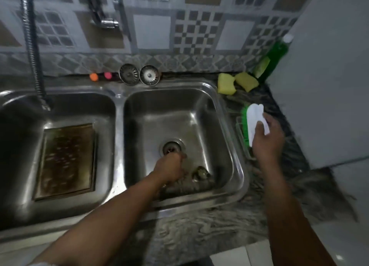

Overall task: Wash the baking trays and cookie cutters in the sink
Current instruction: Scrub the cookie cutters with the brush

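Observation:
A browned, stained baking tray (66, 160) lies flat in the left basin. Several metal cookie cutters (200, 174) lie blurred along the front of the right basin (217, 126). My left hand (170, 167) reaches down into that basin between the drain (171, 148) and the cutters. Its fingers are curled, and whatever is under them is hidden. My right hand (266, 140) is over the counter to the right of the sink and grips a scrubbing brush (254, 116) with a white handle and green bristles.
Two yellow sponges (235, 83) and a green dish soap bottle (273, 60) sit at the back right corner. Two metal sink strainers (139, 74) lean on the back ledge. The tap (107, 22) is on the tiled wall, and a flexible hose (33, 52) hangs into the left basin.

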Motion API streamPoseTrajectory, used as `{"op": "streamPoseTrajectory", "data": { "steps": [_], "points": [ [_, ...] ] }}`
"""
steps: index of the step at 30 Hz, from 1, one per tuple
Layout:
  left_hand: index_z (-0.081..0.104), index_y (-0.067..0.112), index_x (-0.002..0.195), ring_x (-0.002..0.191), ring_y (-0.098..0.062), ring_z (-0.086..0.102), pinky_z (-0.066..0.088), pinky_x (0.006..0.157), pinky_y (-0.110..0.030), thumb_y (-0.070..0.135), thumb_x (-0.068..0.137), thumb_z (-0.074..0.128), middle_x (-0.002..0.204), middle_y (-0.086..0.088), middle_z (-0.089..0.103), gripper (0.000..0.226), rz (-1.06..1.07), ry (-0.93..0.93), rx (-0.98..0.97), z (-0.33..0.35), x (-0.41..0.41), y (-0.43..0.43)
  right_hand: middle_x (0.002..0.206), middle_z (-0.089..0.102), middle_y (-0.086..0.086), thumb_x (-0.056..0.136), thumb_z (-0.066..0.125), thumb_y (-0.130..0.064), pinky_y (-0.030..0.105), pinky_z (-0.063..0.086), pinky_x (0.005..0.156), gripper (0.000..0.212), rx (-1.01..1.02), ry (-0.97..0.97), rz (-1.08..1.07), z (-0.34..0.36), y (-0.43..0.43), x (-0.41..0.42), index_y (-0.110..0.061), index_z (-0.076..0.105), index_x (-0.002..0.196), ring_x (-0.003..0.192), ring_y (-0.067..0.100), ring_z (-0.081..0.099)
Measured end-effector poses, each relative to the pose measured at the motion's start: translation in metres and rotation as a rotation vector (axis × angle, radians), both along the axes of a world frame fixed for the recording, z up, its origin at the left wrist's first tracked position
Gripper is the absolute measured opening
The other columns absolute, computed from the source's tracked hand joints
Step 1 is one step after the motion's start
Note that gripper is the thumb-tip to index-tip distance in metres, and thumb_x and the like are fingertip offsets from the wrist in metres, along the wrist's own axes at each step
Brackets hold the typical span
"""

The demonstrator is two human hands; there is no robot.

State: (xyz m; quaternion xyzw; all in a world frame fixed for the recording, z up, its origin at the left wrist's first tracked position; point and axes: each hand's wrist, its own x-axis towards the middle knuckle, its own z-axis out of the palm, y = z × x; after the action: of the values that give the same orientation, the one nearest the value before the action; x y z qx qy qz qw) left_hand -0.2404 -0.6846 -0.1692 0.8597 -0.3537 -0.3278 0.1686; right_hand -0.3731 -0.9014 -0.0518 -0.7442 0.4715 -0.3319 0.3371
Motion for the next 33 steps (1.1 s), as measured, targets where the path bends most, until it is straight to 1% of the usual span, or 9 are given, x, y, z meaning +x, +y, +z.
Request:
{"op": "streamPoseTrajectory", "data": {
  "steps": [5,9,15,18,22,25,27,30,33],
  "points": [
    [0.057,0.019,0.129,0.117,-0.029,0.061,0.055,0.09,-0.044,0.045,0.071,0.072,0.126,-0.008,0.061,0.065,0.003,-0.028,0.044,-0.027,-0.028,-0.072,0.137,0.057,0.01,0.098,0.053,-0.018,0.028,0.039,0.101,0.037,0.048,0.18,0.133,-0.017,-0.079,-0.017,-0.012,0.058,0.134,0.123,0.027,0.053],
    [0.052,0.021,0.135,0.113,-0.031,0.062,0.054,0.09,-0.042,0.054,0.062,0.062,0.126,-0.01,0.056,0.081,0.037,0.007,0.093,-0.043,-0.048,-0.103,0.136,0.059,0.01,0.097,0.056,-0.018,0.021,0.035,0.096,0.036,0.1,0.265,0.241,-0.039,-0.094,-0.025,-0.013,0.06,0.133,0.122,0.026,0.055],
    [0.071,0.029,0.097,0.093,-0.02,0.07,0.059,0.078,-0.034,0.043,0.063,0.077,0.105,0.002,0.071,0.038,0.049,0.089,0.164,-0.065,-0.054,-0.121,0.132,0.062,0.007,0.096,0.057,-0.022,0.029,0.044,0.098,0.033,0.101,0.274,0.316,-0.059,-0.106,-0.031,-0.019,0.062,0.129,0.119,0.025,0.058],
    [0.068,0.02,0.109,0.104,-0.026,0.065,0.054,0.088,-0.034,0.044,0.074,0.072,0.115,-0.005,0.063,0.043,0.032,0.056,0.223,-0.072,-0.056,-0.122,0.132,0.062,0.005,0.096,0.058,-0.024,0.035,0.047,0.101,0.033,0.12,0.266,0.329,-0.059,-0.108,-0.035,-0.02,0.062,0.129,0.12,0.024,0.058],
    [0.059,0.017,0.12,0.109,-0.029,0.062,0.053,0.088,-0.039,0.048,0.081,0.063,0.12,-0.009,0.055,0.049,0.003,0.011,0.223,-0.072,-0.062,-0.119,0.13,0.063,0.004,0.094,0.061,-0.021,0.026,0.044,0.094,0.032,0.174,0.22,0.294,-0.051,-0.114,-0.039,-0.019,0.065,0.126,0.117,0.02,0.059],
    [0.065,0.017,0.107,0.102,-0.026,0.066,0.055,0.082,-0.037,0.04,0.076,0.062,0.11,-0.006,0.065,0.039,0.091,0.05,0.117,-0.059,-0.048,-0.114,0.125,0.065,0.0,0.093,0.063,-0.015,0.007,0.04,0.083,0.029,0.171,0.073,0.2,-0.036,-0.113,-0.033,-0.02,0.068,0.121,0.109,0.006,0.055],
    [0.071,0.021,0.098,0.088,-0.008,0.07,0.055,0.073,-0.026,0.028,0.069,0.07,0.093,0.006,0.071,0.029,0.254,0.173,-0.117,-0.055,-0.033,-0.107,0.122,0.065,-0.004,0.092,0.064,-0.013,-0.004,0.036,0.08,0.027,0.147,-0.028,0.197,-0.028,-0.11,-0.019,-0.019,0.068,0.119,0.108,-0.001,0.054],
    [0.072,0.011,0.104,0.079,0.014,0.065,0.046,0.07,-0.005,0.001,0.064,0.088,0.08,0.019,0.072,0.044,0.435,0.332,-0.253,-0.049,-0.019,-0.089,0.114,0.065,-0.011,0.092,0.065,-0.017,-0.003,0.036,0.085,0.023,0.111,-0.061,0.289,-0.021,-0.097,0.009,-0.019,0.069,0.114,0.102,-0.008,0.057],
    [0.071,0.021,0.11,0.087,0.005,0.068,0.053,0.079,-0.015,0.025,0.061,0.092,0.093,0.017,0.074,0.053,0.456,0.272,-0.217,-0.053,-0.009,-0.079,0.108,0.065,-0.016,0.092,0.066,-0.017,-0.001,0.036,0.086,0.02,0.093,-0.096,0.361,-0.021,-0.074,0.033,-0.02,0.07,0.111,0.102,-0.018,0.054]
  ]
}}
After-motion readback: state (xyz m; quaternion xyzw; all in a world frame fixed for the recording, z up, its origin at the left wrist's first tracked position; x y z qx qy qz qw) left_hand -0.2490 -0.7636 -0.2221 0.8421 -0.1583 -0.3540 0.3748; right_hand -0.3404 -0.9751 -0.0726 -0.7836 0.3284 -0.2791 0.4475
